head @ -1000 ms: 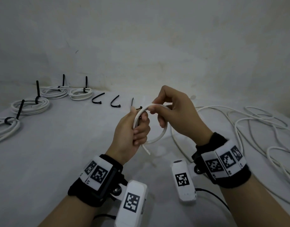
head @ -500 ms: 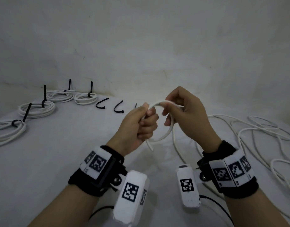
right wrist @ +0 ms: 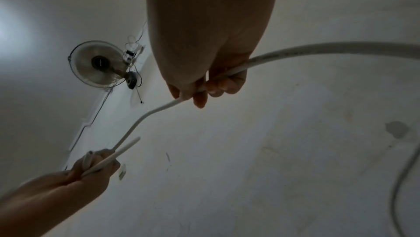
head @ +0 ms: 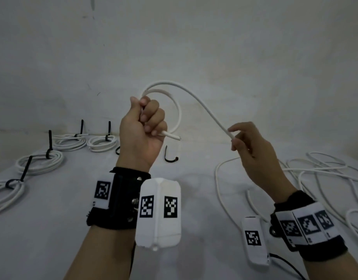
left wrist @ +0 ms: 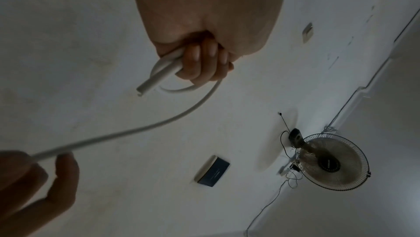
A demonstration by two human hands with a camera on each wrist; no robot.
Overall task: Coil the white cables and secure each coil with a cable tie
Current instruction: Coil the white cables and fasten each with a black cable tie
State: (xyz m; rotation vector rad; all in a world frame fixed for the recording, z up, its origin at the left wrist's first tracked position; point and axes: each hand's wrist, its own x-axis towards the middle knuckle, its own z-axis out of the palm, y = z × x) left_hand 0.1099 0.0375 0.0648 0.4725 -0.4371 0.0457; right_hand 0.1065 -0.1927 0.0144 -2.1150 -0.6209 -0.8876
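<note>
Nearest the camera: two forearms, each with a black wrist band carrying white tag blocks.

Left hand (head: pixel 142 126), raised, closed in a fist around the white cable (head: pixel 202 104). One loop stands above and to the right of the fist; the cut end (head: pixel 175 136) sticks out just past the little-finger side. The left wrist view shows two strands running through the fist, the cut end (left wrist: pixel 145 89) forward of the knuckles.

Right hand (head: pixel 255 156), lower and well apart from the left. Thumb and forefinger pinch the same cable; the remaining fingers are loosely curled. The right wrist view confirms the cable (right wrist: pixel 227 74) passing between the fingertips and out past the palm toward the table. Between the two hands the cable spans in one free arc, touching nothing.

On the table (head: pixel 53 209), right side: loose white cable (head: pixel 325 172) in several overlapping loops; how many separate cables they make up cannot be told.

Left side, further off: four finished coils, each with one black tie standing up: coil 1 (head: pixel 4 190), coil 2 (head: pixel 39 162), coil 3 (head: pixel 70 141), coil 4 (head: pixel 102 142).

Behind the left hand: one spare black cable tie (head: pixel 171 156) in full view; a second (head: pixel 117 150) mostly hidden by the wrist.

Far: plain wall (head: pixel 194 47).
</note>
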